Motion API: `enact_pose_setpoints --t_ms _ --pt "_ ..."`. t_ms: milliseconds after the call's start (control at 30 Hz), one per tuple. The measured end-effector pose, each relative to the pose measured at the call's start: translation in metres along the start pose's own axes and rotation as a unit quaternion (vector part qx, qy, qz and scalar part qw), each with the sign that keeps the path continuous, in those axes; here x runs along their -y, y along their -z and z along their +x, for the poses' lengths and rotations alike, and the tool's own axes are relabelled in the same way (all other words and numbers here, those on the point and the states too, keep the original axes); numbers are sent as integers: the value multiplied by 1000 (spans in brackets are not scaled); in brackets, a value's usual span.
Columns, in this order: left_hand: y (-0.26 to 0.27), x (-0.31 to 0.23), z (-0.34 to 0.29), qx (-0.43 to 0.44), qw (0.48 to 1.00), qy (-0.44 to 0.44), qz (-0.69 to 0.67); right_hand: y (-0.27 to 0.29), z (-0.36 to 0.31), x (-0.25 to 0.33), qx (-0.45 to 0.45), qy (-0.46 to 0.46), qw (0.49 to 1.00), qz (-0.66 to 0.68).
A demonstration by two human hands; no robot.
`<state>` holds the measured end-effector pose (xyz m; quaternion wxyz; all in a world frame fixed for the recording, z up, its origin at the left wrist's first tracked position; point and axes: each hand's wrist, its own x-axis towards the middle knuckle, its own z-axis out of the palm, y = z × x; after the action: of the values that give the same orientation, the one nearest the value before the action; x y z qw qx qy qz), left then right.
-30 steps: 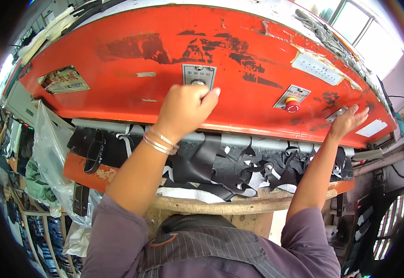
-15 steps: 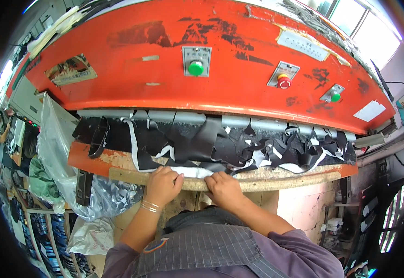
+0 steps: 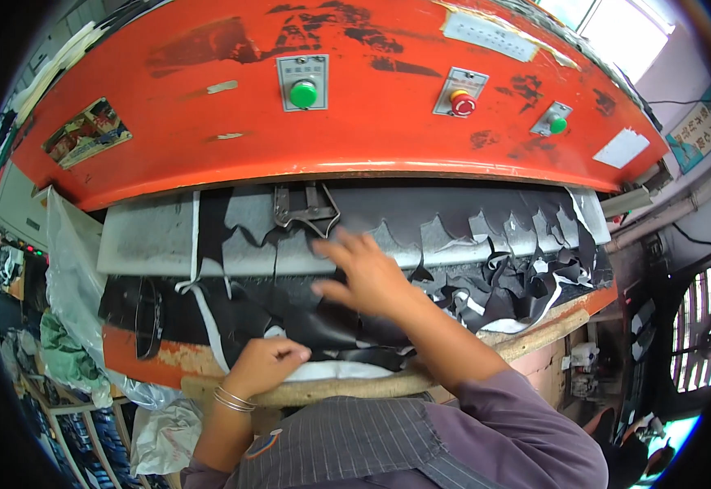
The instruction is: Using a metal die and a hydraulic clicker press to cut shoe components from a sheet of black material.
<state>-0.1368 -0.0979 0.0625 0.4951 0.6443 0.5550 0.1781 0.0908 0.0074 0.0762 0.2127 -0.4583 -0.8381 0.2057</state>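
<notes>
A black sheet of material [image 3: 290,310], cut with many shaped holes, lies across the bed under the orange press head [image 3: 372,138]. A metal cutting die [image 3: 306,208] rests on the sheet at the back, just under the head's edge. My right hand [image 3: 363,277] is stretched forward over the sheet with its fingers apart and empty, its fingertips a little short of the die. My left hand [image 3: 266,363] is closed on the sheet's near edge, by a white layer [image 3: 331,371] on the wooden cutting board [image 3: 355,389]. Thin metal bangles circle my left wrist.
The head carries a green button [image 3: 303,94], a red button [image 3: 463,103] and a smaller green button [image 3: 557,124]. Black offcuts [image 3: 526,281] pile up at the right of the bed. Clear plastic bags [image 3: 70,277] hang at the left. A fan grille [image 3: 693,326] stands at the right.
A second ago both hands were pressing buttons on the press head. They dropped to the sheet's near edge; now my right hand has reached forward toward the die while the left stays at the edge.
</notes>
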Motion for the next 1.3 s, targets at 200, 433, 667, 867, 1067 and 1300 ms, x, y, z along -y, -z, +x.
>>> enact_pose_setpoints --t_ms 200,433,667,867,1067,1300 --pt "40 1 92 -145 940 -9 -308 -32 128 -41 78 -78 993 -45" --pt "52 13 125 -142 882 -14 -449 -31 73 -21 -49 6 992 119" --pt "20 21 114 -73 970 -12 -233 -27 20 -17 131 -128 928 323" --pt "17 8 61 128 977 -82 148 -4 67 -69 -29 -141 989 -37" --pt "49 -44 59 -122 937 -112 307 12 89 -115 -13 -128 988 -88" --pt "19 -3 176 -175 972 -133 76 6 40 -127 -47 -102 993 27"
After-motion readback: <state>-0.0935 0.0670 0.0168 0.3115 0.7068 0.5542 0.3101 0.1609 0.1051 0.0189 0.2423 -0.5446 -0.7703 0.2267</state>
